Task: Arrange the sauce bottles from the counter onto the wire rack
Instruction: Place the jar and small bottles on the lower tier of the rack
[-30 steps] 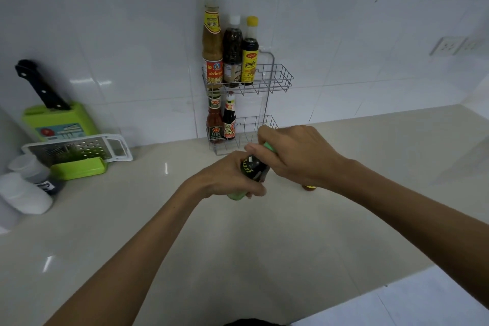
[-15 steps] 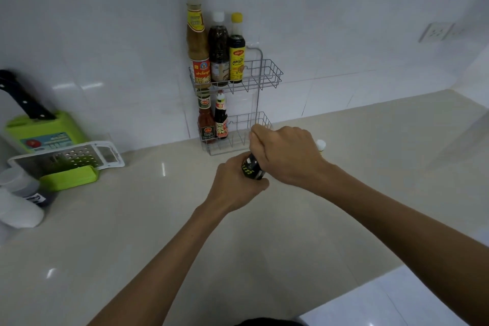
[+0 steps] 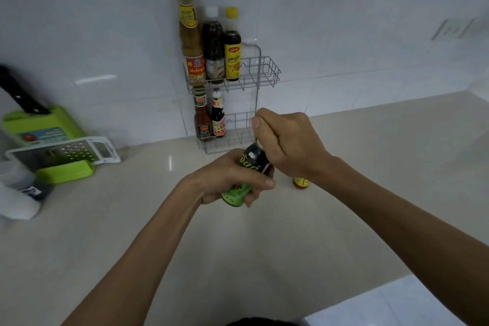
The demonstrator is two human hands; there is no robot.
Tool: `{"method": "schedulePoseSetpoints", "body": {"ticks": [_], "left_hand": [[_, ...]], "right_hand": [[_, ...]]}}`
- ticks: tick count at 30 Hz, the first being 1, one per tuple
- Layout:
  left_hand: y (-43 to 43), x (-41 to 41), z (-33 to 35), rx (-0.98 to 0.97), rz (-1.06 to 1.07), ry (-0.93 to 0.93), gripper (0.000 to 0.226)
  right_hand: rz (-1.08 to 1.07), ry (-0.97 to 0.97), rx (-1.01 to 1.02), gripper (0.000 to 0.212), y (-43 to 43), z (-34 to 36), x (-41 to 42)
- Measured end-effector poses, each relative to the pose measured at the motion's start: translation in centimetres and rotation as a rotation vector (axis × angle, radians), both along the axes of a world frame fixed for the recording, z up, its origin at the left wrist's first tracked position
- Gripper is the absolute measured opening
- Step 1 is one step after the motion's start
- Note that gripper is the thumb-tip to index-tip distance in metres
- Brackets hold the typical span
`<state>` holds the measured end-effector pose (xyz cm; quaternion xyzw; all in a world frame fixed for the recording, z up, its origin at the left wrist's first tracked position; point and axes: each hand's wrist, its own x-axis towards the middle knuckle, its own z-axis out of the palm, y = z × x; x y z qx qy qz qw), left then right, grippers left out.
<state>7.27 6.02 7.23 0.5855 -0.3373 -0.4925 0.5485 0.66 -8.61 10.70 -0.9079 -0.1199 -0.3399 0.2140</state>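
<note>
bottle in hand: a small dark glass bottle point(image 3: 252, 167) with a green label, held above the table point(image 3: 264, 246), just in front of the wire rack point(image 3: 260, 79); its long axis tilts, neck up and away toward the rack, base toward the person
left hand: the left hand point(image 3: 230, 180) is wrapped tight round the bottle's lower body; fingers closed on the label
right hand: the right hand point(image 3: 288, 140) is clenched over the neck and cap, which it hides; it is the hand nearer the rack
key relation: the rack's lower shelf lies straight ahead of the neck; its right part looks free
rack: thin wire, two shelves; three tall bottles point(image 3: 211, 42) above, two short red-capped ones point(image 3: 210, 119) below left
left on table: a small jar point(image 3: 300, 182) with a yellow label, partly hidden behind the right wrist
surfaces: glossy pale stone table; smooth white tiled wall point(image 3: 105, 21)
</note>
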Motion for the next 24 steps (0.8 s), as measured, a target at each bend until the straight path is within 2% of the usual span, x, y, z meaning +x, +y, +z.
{"method": "schedulePoseSetpoints", "body": {"ticks": [4,9,11,13,16,20,24], "left_hand": [[-1.8,-1.4,-0.3,0.015,0.218,-0.132,0.015],[-4.1,-3.2,-1.8,0.044,0.403,-0.237,0.016],[-4.9,-3.1,-2.6,0.101,0.496,-0.315,0.018],[-5.5,-2.5,-2.9,0.152,0.564,-0.339,0.028],[-6.2,-1.5,-2.8,0.155,0.573,-0.324,0.038],[-6.3,0.1,-3.4,0.212,0.576,-0.356,0.054],[-6.2,1.8,-3.7,0.276,0.562,-0.577,0.051]], "right_hand": [[-0.029,0.062,0.042,0.03,-2.2,-0.6,0.5],[0.008,0.144,-0.009,0.024,-4.4,-1.6,0.6],[-0.012,0.219,0.053,0.024,-5.0,-2.4,0.6],[-0.031,0.333,0.206,0.032,-5.3,-3.0,0.7],[-0.079,0.484,0.351,0.046,-5.9,-3.5,1.2],[-0.094,0.479,0.439,0.046,-7.7,-4.0,2.9],[-0.075,0.451,0.433,0.043,-8.4,-4.6,4.4]]}}
